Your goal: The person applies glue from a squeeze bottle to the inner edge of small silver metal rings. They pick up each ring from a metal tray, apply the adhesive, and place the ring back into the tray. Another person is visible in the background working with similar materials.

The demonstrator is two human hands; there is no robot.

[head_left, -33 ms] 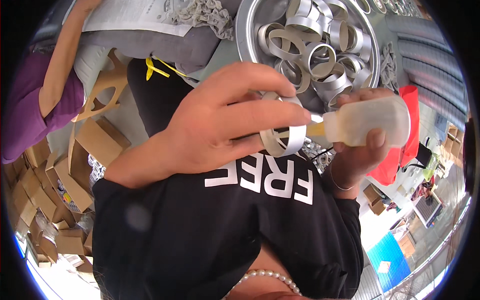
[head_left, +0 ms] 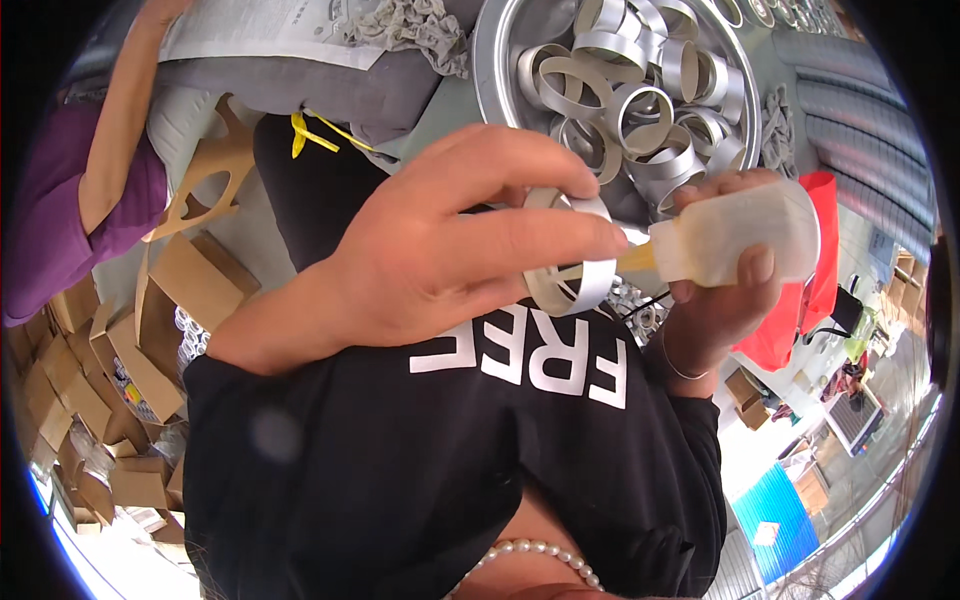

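Note:
My left hand [head_left: 430, 250] pinches a silver-grey paper ring [head_left: 580, 285] between thumb and fingers, just in front of my black shirt. My right hand [head_left: 715, 310] grips a translucent squeeze bottle [head_left: 745, 240] lying sideways. The bottle's yellow nozzle [head_left: 632, 258] points left and touches the ring's rim. Directly above both hands sits a round metal tray [head_left: 490, 60] holding several similar rings [head_left: 640, 105].
Another person's arm in a purple sleeve [head_left: 60, 220] reaches in at the left. Flat brown cardboard boxes [head_left: 120, 370] are piled at the lower left. A newspaper [head_left: 270, 30] lies on grey cloth at the top. A red object [head_left: 800, 310] is behind my right hand.

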